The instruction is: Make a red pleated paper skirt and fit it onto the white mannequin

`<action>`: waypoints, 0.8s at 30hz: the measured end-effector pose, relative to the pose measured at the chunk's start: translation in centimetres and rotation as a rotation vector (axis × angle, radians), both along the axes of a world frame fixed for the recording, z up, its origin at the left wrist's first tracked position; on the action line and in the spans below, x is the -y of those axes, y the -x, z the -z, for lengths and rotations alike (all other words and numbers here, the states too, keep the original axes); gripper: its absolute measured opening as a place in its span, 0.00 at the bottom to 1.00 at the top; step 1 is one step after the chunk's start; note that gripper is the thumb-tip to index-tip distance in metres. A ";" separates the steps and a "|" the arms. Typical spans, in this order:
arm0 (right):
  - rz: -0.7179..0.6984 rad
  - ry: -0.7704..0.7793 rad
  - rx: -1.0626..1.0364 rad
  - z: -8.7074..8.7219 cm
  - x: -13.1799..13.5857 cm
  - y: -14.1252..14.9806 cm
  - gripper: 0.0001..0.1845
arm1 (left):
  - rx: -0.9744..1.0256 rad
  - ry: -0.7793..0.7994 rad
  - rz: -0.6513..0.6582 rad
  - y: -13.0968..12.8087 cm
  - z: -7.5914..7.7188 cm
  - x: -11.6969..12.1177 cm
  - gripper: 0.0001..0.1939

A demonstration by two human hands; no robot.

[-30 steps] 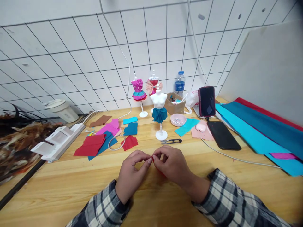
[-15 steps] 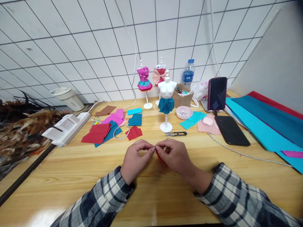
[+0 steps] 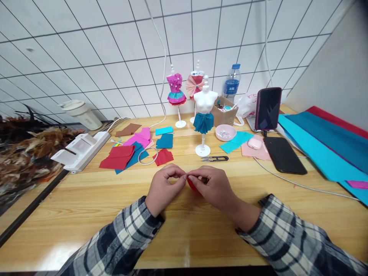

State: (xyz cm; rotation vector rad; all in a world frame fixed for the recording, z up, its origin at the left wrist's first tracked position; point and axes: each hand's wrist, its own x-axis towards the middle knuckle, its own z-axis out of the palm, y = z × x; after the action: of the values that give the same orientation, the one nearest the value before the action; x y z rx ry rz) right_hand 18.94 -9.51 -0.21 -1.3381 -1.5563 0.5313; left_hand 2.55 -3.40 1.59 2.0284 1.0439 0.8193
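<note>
My left hand [image 3: 164,186] and my right hand [image 3: 213,188] meet over the wooden table [image 3: 86,214], fingertips pinched together. Between them sits a small red paper piece [image 3: 191,184], mostly hidden under my right fingers. Both hands are closed on it. Just beyond the hands lie small black thread snips [image 3: 215,158] and a white mannequin with a teal pleated skirt [image 3: 204,115].
Red, teal and pink paper scraps [image 3: 135,147] lie at left with a white power strip [image 3: 80,150]. Two dressed mannequins [image 3: 184,90], a cardboard box [image 3: 225,115], a bead dish [image 3: 225,132], a water bottle [image 3: 231,82], two phones [image 3: 268,109] and large paper sheets [image 3: 324,142] stand behind and right.
The camera has tilted so the scene sits lower and wider. My hands stay pinched on the red piece, which shows a little more now.
</note>
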 end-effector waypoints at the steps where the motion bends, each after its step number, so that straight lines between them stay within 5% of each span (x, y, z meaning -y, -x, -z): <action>1: -0.002 -0.003 0.008 0.0 0.0 0.0 0.08 | 0.002 0.000 -0.001 0.0 0.0 0.0 0.07; 24: -0.052 0.018 0.028 0.0 0.0 -0.4 0.09 | 0.028 -0.051 0.032 0.3 0.3 -0.4 0.07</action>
State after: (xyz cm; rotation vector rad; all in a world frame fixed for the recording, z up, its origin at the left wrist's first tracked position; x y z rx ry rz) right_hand 19.33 -9.51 -0.18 -1.3264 -1.6163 0.5621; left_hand 2.26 -3.02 1.24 2.0655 0.9815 0.8628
